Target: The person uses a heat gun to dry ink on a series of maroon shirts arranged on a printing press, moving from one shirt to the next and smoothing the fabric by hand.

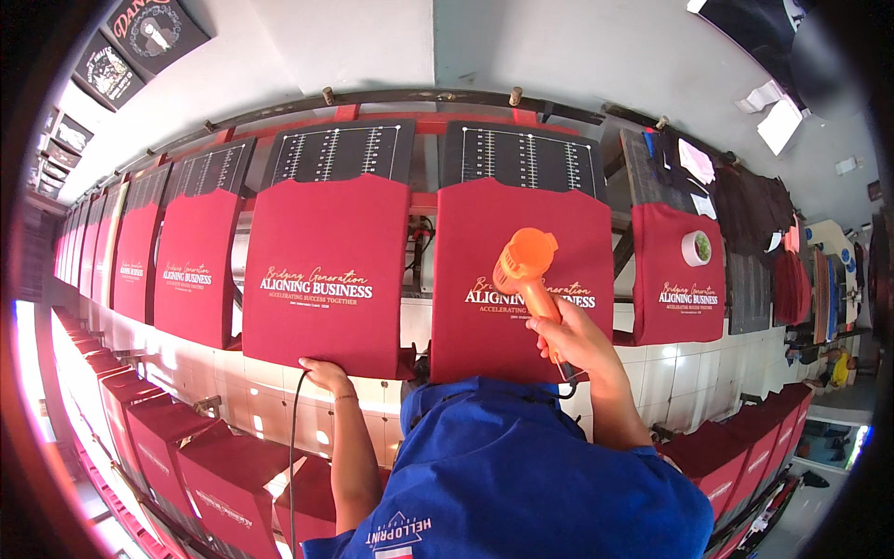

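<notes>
An orange hair dryer point(527, 265) is in my right hand point(570, 337), its fingers wrapped round the handle. Its head is over a dark red shirt point(521, 214) stretched on a black board, hiding part of the white and gold print. A black cord leaves the handle's lower end. My left hand point(328, 376) is at the lower edge of the neighbouring red shirt point(326, 228), its fingertips by the hem. A black cord point(294, 419) runs down from those fingers, which appear closed on it.
Several more printed red shirts point(197, 242) line the rack leftward. On the right-hand shirt point(675, 256) sits a roll of tape point(696, 248). Dark clothes point(745, 200) are piled beyond it. Behind me stands another row of red shirts point(223, 466). A metal rail point(410, 96) bounds the far side.
</notes>
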{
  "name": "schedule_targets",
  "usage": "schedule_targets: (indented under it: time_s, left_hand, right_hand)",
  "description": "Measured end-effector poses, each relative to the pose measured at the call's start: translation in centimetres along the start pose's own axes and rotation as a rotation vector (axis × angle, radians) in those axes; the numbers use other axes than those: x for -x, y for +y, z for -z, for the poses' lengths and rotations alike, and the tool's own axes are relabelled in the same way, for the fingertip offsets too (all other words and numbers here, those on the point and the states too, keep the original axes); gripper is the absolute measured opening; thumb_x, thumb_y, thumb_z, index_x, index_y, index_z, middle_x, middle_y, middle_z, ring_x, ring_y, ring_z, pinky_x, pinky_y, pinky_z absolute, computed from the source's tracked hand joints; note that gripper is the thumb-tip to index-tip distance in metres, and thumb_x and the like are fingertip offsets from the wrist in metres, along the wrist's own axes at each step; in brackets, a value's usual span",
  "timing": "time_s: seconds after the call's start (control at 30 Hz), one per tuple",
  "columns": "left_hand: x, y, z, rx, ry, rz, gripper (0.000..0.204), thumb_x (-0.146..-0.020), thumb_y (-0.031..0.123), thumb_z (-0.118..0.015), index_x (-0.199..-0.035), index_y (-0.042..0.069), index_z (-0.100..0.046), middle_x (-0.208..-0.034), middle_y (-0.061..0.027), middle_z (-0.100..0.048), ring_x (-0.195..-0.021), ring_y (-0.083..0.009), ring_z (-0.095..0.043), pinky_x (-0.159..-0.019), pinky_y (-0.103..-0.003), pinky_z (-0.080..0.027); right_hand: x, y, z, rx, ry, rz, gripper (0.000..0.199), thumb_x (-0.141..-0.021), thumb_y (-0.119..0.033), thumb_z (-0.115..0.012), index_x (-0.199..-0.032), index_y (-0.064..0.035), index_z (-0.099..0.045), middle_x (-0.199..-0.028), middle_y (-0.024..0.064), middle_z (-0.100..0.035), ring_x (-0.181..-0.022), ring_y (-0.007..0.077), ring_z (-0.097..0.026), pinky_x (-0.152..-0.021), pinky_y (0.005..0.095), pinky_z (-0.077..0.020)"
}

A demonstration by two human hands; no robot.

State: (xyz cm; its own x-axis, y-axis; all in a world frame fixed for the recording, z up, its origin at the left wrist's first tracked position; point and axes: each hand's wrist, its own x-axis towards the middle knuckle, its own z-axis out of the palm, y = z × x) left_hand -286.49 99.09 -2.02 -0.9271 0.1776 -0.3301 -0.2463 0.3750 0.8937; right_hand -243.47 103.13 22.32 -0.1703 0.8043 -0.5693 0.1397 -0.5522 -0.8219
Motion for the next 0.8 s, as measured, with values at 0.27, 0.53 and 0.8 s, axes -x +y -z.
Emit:
schedule_targets:
  time_s: [0.27, 0.53, 0.8]
  left_hand:
    - [0.2, 0.1, -0.2, -0.009, 0.032, -0.008, 0.069, -0.102, 0.045, -0.033, -0.117, -0.019, -0.054, -0.117, -0.031, -0.06, -0.098, -0.0378, -0.063, -0.085, -0.043, -0.053]
    - [0.5, 0.4, -0.3, -0.036, 0.026, -0.012, 0.073, -0.101, 0.048, -0.034, -0.112, -0.022, -0.055, -0.112, -0.0345, -0.061, -0.095, -0.0417, -0.063, -0.084, -0.045, -0.052]
    - [0.0, -0.1, -0.3, -0.064, 0.042, 0.005, 0.075, -0.101, 0.049, -0.033, -0.113, -0.022, -0.055, -0.114, -0.0359, -0.06, -0.098, -0.0434, -0.062, -0.087, -0.046, -0.051]
  right_hand:
    - [1.4, 0.0, -0.1, 0.021, -0.032, -0.021, 0.033, -0.091, -0.022, -0.064, -0.11, 0.0015, -0.052, -0.075, 0.0053, -0.057, -0.061, 0.0107, -0.057, -0.054, 0.0264, -0.0491]
    - [0.5, 0.7, 0.9, -0.062, 0.078, 0.055, 0.03, -0.091, -0.017, -0.063, -0.112, 0.0006, -0.05, -0.08, 0.003, -0.053, -0.064, 0.01, -0.057, -0.054, 0.0265, -0.0504]
    - [0.9, 1.8, 1.7, -0.071, 0.09, 0.062, 0.032, -0.093, -0.019, -0.06, -0.116, -0.0001, -0.049, -0.081, 0.0032, -0.054, -0.064, 0.0098, -0.058, -0.051, 0.0259, -0.05]
